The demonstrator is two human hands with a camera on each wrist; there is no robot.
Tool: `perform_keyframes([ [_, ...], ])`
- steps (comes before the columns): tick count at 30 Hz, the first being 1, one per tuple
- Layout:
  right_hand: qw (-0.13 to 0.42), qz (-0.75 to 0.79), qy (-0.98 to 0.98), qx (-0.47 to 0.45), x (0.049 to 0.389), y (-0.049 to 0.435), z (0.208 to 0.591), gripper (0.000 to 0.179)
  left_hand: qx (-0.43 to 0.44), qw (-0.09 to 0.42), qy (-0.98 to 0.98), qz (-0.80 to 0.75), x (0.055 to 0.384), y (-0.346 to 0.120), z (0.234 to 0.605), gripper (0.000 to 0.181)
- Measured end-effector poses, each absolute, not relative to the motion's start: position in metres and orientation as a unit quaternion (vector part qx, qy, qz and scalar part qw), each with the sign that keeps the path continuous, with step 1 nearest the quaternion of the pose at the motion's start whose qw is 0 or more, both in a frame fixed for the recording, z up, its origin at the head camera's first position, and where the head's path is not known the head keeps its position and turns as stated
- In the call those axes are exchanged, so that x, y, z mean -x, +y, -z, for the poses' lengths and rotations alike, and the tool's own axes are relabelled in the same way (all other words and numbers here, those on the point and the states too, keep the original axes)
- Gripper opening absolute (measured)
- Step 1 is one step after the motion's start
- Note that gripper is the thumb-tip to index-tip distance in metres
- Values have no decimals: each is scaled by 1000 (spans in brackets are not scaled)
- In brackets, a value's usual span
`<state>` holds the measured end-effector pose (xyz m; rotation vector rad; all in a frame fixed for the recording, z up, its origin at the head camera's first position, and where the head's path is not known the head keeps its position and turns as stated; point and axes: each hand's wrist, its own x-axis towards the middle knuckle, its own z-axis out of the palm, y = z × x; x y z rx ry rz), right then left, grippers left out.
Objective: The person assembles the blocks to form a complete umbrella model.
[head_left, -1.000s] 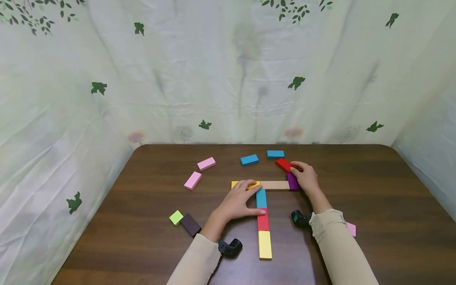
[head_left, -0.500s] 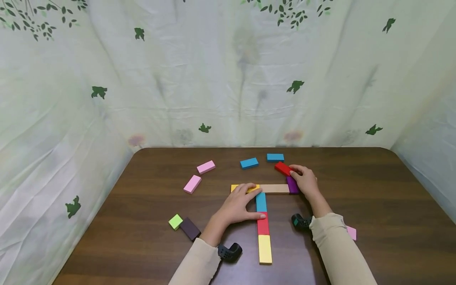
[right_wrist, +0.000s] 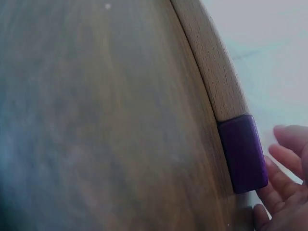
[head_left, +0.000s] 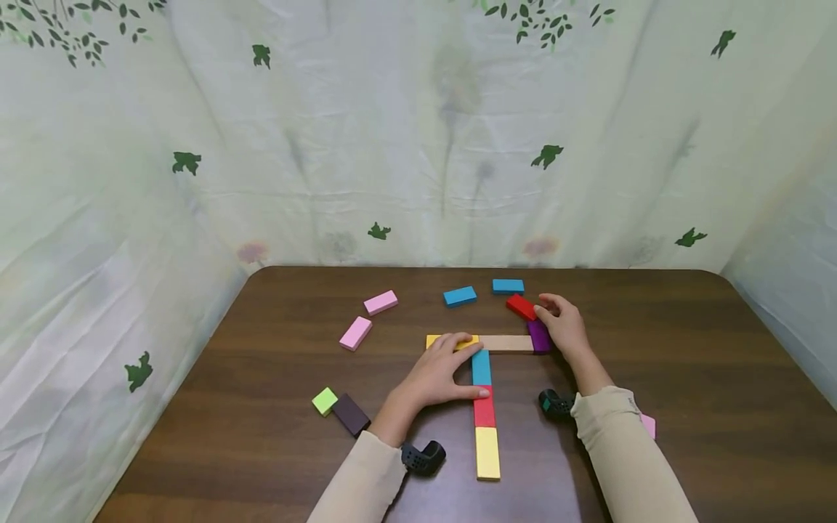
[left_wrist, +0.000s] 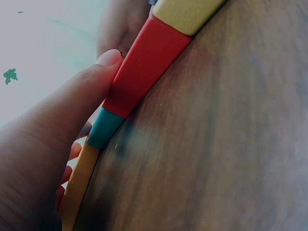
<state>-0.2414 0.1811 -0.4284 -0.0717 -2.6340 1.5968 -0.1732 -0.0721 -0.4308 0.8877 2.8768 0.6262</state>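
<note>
My left hand [head_left: 431, 370] lies over the line of flat wooden blocks in the head view. Its fingertips rest on the yellow block [head_left: 433, 340], and its thumb touches the red block [left_wrist: 147, 65] below the blue block [head_left: 481, 367]. The right hand [head_left: 564, 325] hovers beside another red block [head_left: 520, 306] with thumb and index finger apart; whether the thumb touches that block is hard to tell. This red block lies slanted, its lower corner at the top of the purple block [right_wrist: 243, 154]. The purple block adjoins the plain wood block [right_wrist: 211, 57].
A pale yellow block [head_left: 487, 454] ends the column at the front. Blue blocks [head_left: 460, 296] lie at the back. Pink blocks [head_left: 356, 334], a lime green block [head_left: 324, 401] and a dark block [head_left: 351, 415] lie left. Another pink block [head_left: 647, 426] is partly behind the right sleeve.
The right fingers have loosened from the slanted red block and shifted slightly right. The left hand stays where it was. The head view has shifted a little.
</note>
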Motion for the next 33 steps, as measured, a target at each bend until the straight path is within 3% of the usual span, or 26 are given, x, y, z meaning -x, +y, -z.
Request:
perform_keyframes([
  [8, 32, -530, -847, -3, 247, 177, 420, 51, -293, 29, 933, -206, 175, -73, 429, 81],
  [21, 19, -489, -870, -60, 263, 175, 416, 53, -297, 34, 932, -204, 176, -70, 431, 84],
  [33, -47, -428, -900, -72, 282, 163, 415, 59, -290, 39, 935, -202, 176, -71, 432, 84],
])
